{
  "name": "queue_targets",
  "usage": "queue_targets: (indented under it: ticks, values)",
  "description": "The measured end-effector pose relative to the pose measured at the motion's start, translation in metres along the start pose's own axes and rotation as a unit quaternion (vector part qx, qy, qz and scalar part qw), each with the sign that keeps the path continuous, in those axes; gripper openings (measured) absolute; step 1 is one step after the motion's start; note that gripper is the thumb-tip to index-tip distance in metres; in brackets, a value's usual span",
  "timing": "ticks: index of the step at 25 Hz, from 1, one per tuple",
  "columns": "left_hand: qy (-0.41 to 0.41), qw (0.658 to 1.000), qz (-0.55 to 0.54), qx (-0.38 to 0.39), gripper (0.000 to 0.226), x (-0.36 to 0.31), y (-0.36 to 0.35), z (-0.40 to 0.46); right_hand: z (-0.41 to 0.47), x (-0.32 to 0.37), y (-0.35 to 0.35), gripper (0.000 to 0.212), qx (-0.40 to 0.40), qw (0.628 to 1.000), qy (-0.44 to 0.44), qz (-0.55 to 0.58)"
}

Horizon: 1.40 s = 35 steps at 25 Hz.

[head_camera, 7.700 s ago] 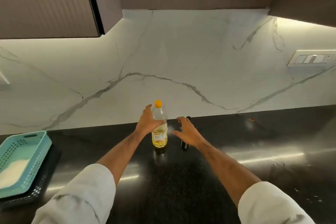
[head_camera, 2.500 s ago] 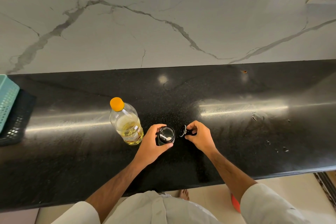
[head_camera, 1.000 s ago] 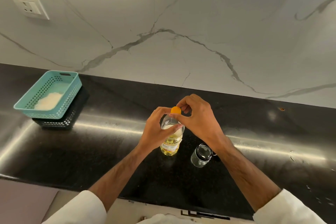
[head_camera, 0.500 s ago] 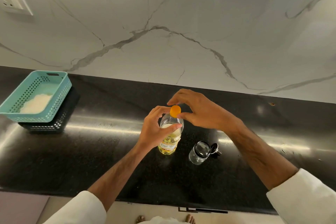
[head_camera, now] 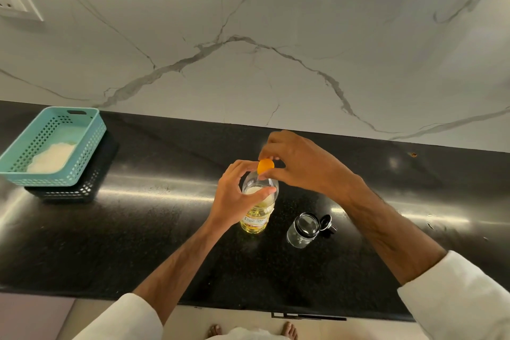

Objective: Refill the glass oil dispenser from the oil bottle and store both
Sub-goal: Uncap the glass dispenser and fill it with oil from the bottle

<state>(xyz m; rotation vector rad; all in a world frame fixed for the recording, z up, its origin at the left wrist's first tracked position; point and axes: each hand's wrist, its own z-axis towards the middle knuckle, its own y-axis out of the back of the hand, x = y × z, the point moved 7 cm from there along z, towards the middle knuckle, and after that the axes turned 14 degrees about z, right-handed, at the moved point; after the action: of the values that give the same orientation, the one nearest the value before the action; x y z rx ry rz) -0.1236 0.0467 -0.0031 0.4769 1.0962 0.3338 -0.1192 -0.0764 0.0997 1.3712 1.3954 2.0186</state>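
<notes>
A clear plastic oil bottle (head_camera: 258, 215) with yellow oil in its lower part stands upright on the black counter (head_camera: 143, 229). My left hand (head_camera: 234, 199) is wrapped around the bottle's shoulder. My right hand (head_camera: 298, 165) pinches its orange cap (head_camera: 265, 165) from above. To the right of the bottle stands the glass oil dispenser (head_camera: 302, 230), open at the top and looking empty. Its black lid (head_camera: 327, 223) lies on the counter touching its right side.
A teal perforated basket (head_camera: 82, 146) holding something white sits on a black basket at the counter's left end. The marble backsplash (head_camera: 248, 63) rises behind, with a socket plate (head_camera: 16, 3) at upper left. The counter's front edge runs just above my bare feet.
Over the last second my right wrist has turned on the orange cap while my left hand kept the bottle still. Earlier I had taken the dispenser's lid off and set it down.
</notes>
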Motion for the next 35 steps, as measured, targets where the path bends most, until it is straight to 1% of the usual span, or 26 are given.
queue_targets:
  ticks: [2,5,7,9,11,13,15,16,17,19,21,22,23,25,28,30,32,33,34,35]
  values:
    - [-0.001,1.000,0.002,0.001,0.043,0.000,0.000,0.000,0.001,0.000,0.000,0.024,0.034,0.999,0.003,0.008]
    - [0.011,1.000,0.001,0.003,0.046,0.004,-0.001,0.000,0.001,0.003,-0.001,0.027,0.077,0.996,0.016,0.028]
    - [0.006,1.000,-0.004,0.002,0.046,0.004,-0.002,-0.001,-0.003,0.003,0.007,0.026,0.053,0.996,0.016,0.077]
    - [0.004,1.000,-0.006,0.001,0.044,0.004,-0.003,-0.002,-0.011,-0.001,0.023,0.026,-0.032,0.987,0.009,0.160]
    - [0.012,1.000,-0.010,0.005,0.044,0.003,-0.003,-0.003,-0.030,-0.012,0.031,0.029,-0.127,0.956,-0.023,0.265]
    - [0.021,0.999,-0.022,0.024,0.047,0.001,-0.005,-0.005,-0.055,-0.022,0.015,0.031,-0.177,0.902,-0.054,0.390]
    - [0.025,0.997,-0.047,0.048,0.055,0.004,-0.006,-0.014,-0.082,-0.029,-0.026,0.033,-0.186,0.851,-0.090,0.482]
    - [0.033,0.997,-0.054,0.053,0.057,0.009,-0.005,-0.021,-0.095,-0.033,-0.051,0.033,-0.178,0.835,-0.117,0.508]
    - [0.044,0.996,-0.052,0.050,0.056,0.018,-0.003,-0.029,-0.105,-0.038,-0.078,0.031,-0.163,0.828,-0.149,0.516]
    - [0.083,0.995,-0.024,0.040,0.049,0.043,-0.001,-0.047,-0.120,-0.049,-0.134,0.030,-0.128,0.829,-0.217,0.499]
    - [0.135,0.990,0.010,0.044,0.047,0.070,-0.001,-0.071,-0.124,-0.062,-0.183,0.034,-0.109,0.836,-0.259,0.470]
    - [0.160,0.985,0.026,0.058,0.047,0.083,-0.004,-0.083,-0.122,-0.067,-0.205,0.037,-0.100,0.847,-0.265,0.451]
    - [0.182,0.979,0.040,0.078,0.048,0.093,-0.006,-0.094,-0.117,-0.069,-0.224,0.038,-0.086,0.865,-0.263,0.419]
    - [0.206,0.969,0.057,0.123,0.050,0.108,-0.012,-0.113,-0.110,-0.071,-0.250,0.040,-0.070,0.908,-0.255,0.326]
    - [0.206,0.963,0.071,0.159,0.049,0.113,-0.013,-0.126,-0.104,-0.068,-0.261,0.039,-0.078,0.955,-0.213,0.193]
    - [0.205,0.961,0.069,0.170,0.049,0.112,-0.012,-0.127,-0.102,-0.066,-0.262,0.039,-0.076,0.970,-0.188,0.134]
    - [0.203,0.960,0.070,0.178,0.050,0.111,-0.013,-0.124,-0.102,-0.064,-0.260,0.041,-0.076,0.975,-0.179,0.106]
    - [0.204,0.960,0.066,0.179,0.050,0.111,-0.014,-0.122,-0.105,-0.061,-0.256,0.041,-0.088,0.974,-0.178,0.109]
    - [0.206,0.960,0.061,0.179,0.050,0.111,-0.014,-0.119,-0.109,-0.056,-0.247,0.039,-0.117,0.968,-0.178,0.130]
    - [0.208,0.960,0.054,0.178,0.050,0.110,-0.015,-0.116,-0.114,-0.050,-0.232,0.036,-0.163,0.956,-0.181,0.165]
